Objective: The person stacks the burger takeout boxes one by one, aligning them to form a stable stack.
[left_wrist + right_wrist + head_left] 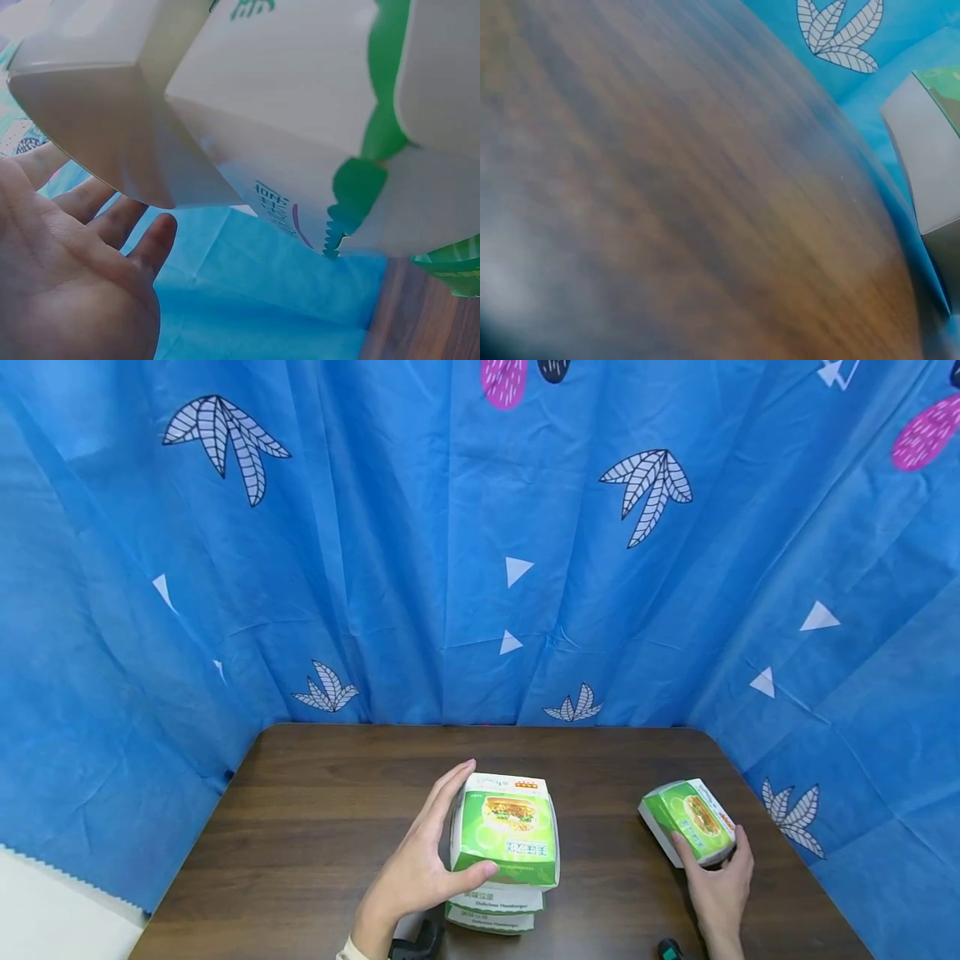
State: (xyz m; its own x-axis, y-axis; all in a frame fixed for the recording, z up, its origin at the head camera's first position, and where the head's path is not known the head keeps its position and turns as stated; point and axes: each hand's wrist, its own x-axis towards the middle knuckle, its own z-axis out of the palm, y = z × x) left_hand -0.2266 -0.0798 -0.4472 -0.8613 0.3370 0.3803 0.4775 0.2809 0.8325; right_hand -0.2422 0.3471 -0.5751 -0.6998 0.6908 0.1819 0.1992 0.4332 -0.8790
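Observation:
A green-and-white paper hamburger box [506,827] tops a stack at the table's front middle. My left hand [423,868] holds it, thumb across the near side and fingers along the left and far side. Beneath it, two more hamburger boxes show only their white printed fronts [502,900]. In the left wrist view the palm [75,277] faces the top box [82,127], fingertips at its lower edge. Over on the right, my right hand [720,889] grips another hamburger box [688,822], tilted, between thumb and fingers. Only that box's side [926,157] appears in the right wrist view.
The brown wooden table [315,827] is bordered by a blue patterned curtain [390,568] at the back and sides. Black wrist gear [418,941] is by the left wrist, and a small dark device [670,949] by the right. A white surface [60,910] lies at the far left.

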